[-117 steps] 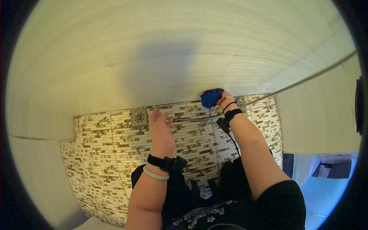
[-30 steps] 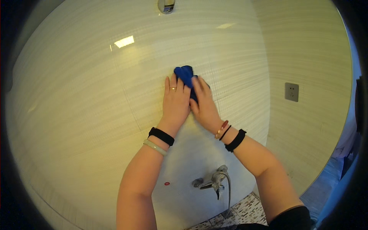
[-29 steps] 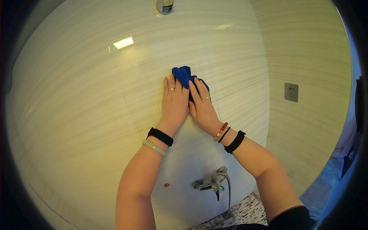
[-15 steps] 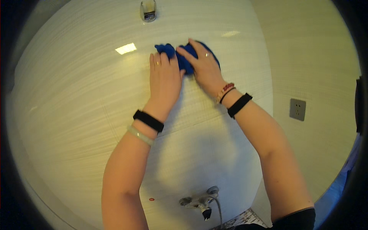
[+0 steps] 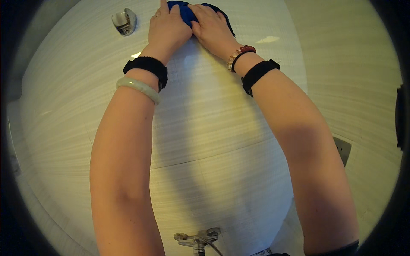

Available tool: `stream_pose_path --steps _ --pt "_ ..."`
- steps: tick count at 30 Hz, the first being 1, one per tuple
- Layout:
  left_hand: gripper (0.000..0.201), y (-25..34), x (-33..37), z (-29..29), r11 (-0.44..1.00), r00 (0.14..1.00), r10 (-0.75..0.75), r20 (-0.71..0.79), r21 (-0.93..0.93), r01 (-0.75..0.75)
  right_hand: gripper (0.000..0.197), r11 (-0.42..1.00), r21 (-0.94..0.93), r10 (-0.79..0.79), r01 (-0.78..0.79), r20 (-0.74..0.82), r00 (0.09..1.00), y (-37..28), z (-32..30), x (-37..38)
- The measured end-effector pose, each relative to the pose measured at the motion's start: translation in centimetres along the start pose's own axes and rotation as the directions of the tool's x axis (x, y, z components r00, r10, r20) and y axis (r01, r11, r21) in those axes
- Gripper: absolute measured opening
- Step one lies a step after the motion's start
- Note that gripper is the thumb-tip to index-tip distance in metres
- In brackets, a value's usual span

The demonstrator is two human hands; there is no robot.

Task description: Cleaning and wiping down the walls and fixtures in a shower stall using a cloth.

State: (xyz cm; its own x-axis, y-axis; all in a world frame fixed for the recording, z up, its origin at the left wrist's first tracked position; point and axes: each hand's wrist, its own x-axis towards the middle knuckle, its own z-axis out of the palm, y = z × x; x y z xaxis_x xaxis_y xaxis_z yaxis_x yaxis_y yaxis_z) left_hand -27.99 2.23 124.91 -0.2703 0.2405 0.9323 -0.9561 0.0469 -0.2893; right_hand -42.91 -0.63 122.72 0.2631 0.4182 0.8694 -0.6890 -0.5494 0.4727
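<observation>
High on the pale tiled wall (image 5: pixel 213 141), a bunched blue cloth (image 5: pixel 186 15) lies under both of my hands at the picture's upper edge. My left hand (image 5: pixel 168 29) presses it from the left, fingers extended upward and thumb side against the fabric. From the right, my right hand (image 5: pixel 212 29) holds the cloth to the wall, its fingers over the blue fabric and its thumb close to the left hand. The cloth's top is cut off by the frame. Both arms reach up nearly straight.
A chrome shower-head holder (image 5: pixel 124 22) is fixed on the wall left of my left hand. Low down, a mixer tap (image 5: pixel 197 241) with a hose sticks out between my arms. A grey socket plate (image 5: pixel 343 150) on the right side wall is partly behind my right forearm.
Both hands have moved up the wall with the blue cloth. The shower-head holder now appears further left, and the mixer tap sits lower in view.
</observation>
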Motion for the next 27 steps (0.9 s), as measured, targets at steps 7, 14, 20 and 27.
stream_pose_path --steps 7,14,20,27 --pt "0.053 0.8 -1.3 -1.2 0.995 0.989 0.092 -0.118 -0.021 -0.095 0.046 0.997 0.06 -0.031 0.038 -0.12 0.992 -0.4 -0.7 0.3" --pt "0.046 0.5 -2.7 -1.3 0.994 0.97 0.102 -0.219 -0.027 -0.11 0.047 0.997 -0.008 -0.079 0.079 -0.074 0.994 -1.2 -1.1 0.2" --pt "0.05 0.7 -2.6 -2.2 0.994 0.983 0.066 -0.171 -0.079 -0.08 0.051 0.998 -0.057 -0.024 0.023 -0.022 0.999 -2.4 -2.2 0.6" --pt "0.055 1.3 -2.4 -3.2 0.975 0.999 0.041 0.002 -0.217 -0.039 0.057 0.988 -0.134 0.09 -0.075 0.114 0.989 -3.3 -3.7 0.6"
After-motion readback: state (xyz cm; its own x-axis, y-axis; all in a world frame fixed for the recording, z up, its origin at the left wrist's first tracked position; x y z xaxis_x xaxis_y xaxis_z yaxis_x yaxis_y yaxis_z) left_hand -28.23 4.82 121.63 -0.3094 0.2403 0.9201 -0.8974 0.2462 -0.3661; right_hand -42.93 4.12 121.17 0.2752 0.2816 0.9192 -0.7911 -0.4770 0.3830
